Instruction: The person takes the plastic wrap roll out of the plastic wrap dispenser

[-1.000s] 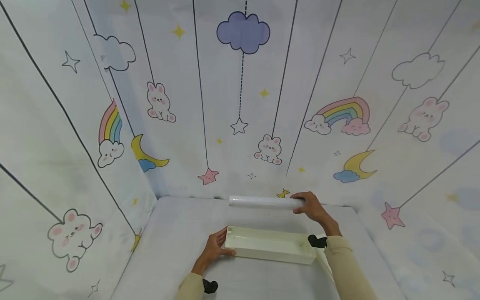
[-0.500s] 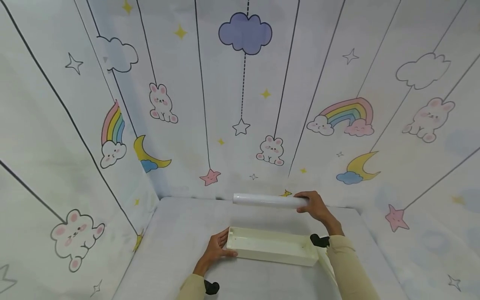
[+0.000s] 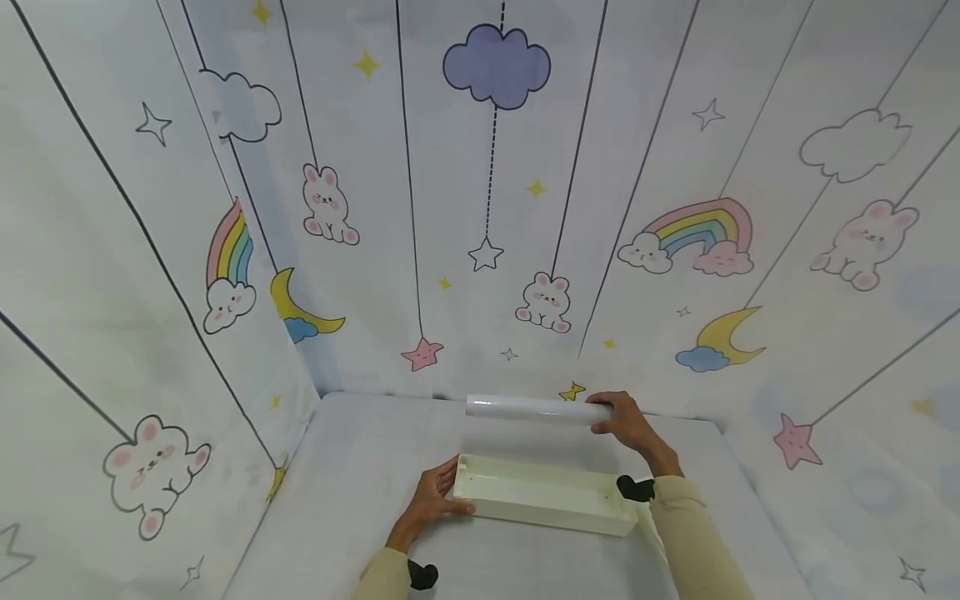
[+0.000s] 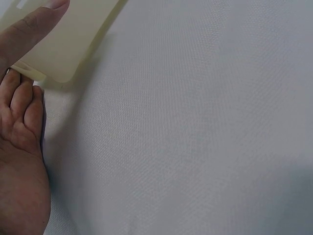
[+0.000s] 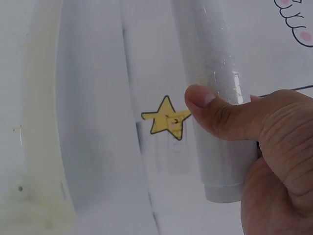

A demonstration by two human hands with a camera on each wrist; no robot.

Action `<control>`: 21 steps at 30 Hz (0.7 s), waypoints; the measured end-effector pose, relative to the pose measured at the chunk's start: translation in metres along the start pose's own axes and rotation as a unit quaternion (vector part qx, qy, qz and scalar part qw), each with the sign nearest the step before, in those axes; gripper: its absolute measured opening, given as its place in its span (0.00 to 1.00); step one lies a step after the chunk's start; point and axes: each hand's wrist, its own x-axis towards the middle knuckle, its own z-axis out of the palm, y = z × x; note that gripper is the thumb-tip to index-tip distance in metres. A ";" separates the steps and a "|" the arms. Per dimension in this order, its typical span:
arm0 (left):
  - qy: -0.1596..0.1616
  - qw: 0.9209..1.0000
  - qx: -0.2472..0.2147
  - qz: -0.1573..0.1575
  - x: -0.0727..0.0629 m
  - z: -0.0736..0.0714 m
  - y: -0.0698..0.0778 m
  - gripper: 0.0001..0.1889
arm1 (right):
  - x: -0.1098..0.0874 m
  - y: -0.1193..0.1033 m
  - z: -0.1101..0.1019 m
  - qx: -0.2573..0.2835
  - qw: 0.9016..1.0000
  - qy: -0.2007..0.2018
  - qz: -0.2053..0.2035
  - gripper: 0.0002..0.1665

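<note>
A long cream plastic box [image 3: 547,507], its top uncovered, lies on the white tabletop in the head view. My left hand [image 3: 435,498] grips its left end, thumb along the front wall and fingers around the end. In the left wrist view, the thumb [image 4: 34,27] presses on the box wall [image 4: 78,34]. Behind the box, my right hand [image 3: 624,423] holds a shiny white roll of cling film [image 3: 532,408] by its right end, roughly level. The right wrist view shows the thumb [image 5: 220,115] across the roll [image 5: 210,54].
A pale cream strip [image 3: 651,533] extends from the box's right end, partly hidden by my right sleeve [image 3: 693,533]. White walls printed with bunnies, clouds and stars stand behind and beside the table [image 3: 360,433]. The roll is close to the back wall.
The roll of cling film has shifted slightly right, then dipped a little with my right hand. My left hand stays on the box. The head view has drifted slightly.
</note>
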 end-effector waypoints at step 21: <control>-0.007 1.000 -0.004 -0.015 0.002 -0.001 0.001 0.57 | 0.006 0.021 0.027 0.023 1.000 -0.017 0.004 0.27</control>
